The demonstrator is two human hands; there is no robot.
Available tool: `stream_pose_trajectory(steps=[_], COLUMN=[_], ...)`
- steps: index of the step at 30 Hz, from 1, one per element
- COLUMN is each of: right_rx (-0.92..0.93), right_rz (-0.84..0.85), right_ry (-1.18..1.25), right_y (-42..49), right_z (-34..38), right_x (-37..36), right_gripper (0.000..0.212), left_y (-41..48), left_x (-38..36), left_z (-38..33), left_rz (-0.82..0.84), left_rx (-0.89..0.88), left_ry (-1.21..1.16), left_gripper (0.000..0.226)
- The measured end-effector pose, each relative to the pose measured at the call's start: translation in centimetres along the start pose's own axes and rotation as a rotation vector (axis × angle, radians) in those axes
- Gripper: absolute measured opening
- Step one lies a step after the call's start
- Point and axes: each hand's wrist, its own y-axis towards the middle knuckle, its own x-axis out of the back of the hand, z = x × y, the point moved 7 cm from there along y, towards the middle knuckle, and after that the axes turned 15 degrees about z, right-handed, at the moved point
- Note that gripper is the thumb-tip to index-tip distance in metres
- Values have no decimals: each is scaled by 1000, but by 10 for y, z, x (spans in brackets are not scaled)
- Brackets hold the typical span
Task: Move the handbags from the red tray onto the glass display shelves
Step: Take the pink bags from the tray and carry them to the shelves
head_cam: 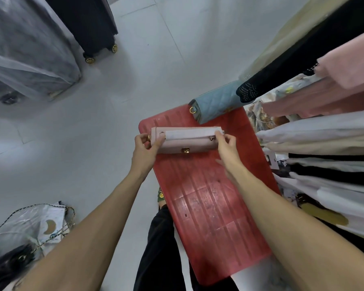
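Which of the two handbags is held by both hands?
The pink handbag, gripped at its ends by left hand and right hand; the blue quilted handbag lies untouched beyond.

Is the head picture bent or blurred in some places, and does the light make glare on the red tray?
Head view: strong wide-angle distortion, and the joints in the floor bow toward the edges. Head view: the light is soft and even, with only faint shadows. Head view: the red tray shows a mild pale sheen, no hard glare. Head view: the pink handbag at the centre is fairly sharp, while the corners look smeared.
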Motion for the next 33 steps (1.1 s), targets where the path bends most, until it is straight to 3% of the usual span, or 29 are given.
stream_pose_trajectory(steps=[5,10,13,16,18,22,26,33], right_rx=[-20,-9,-3,-6,5,56,165,370], right_rz=[55,62,73,96,111,158,172,234], right_ry=[108,106,124,106,77,27,7,-32], right_y=[3,2,-2,-10,-17,-40,-55,-133], right_z=[-2,6,14,19,26,56,88,140], right_x=[-12,-20,-21,-30,-37,-52,-53,-60], right_gripper=[40,40,57,65,68,79,118,114], left_y=[17,28,23,10,4,-24,-62,-168], left_x=[5,9,10,15,25,53,72,97], left_z=[-4,-17,-26,-37,-41,-59,-93,-136], left_rz=[1,45,69,79,52,5,-28,-134], left_rx=[34,68,83,64,64,63,-25,-186], left_ry=[-182,-306,-313,-305,-320,-389,-412,-490], left_gripper=[51,80,88,60,63,67,63,69])
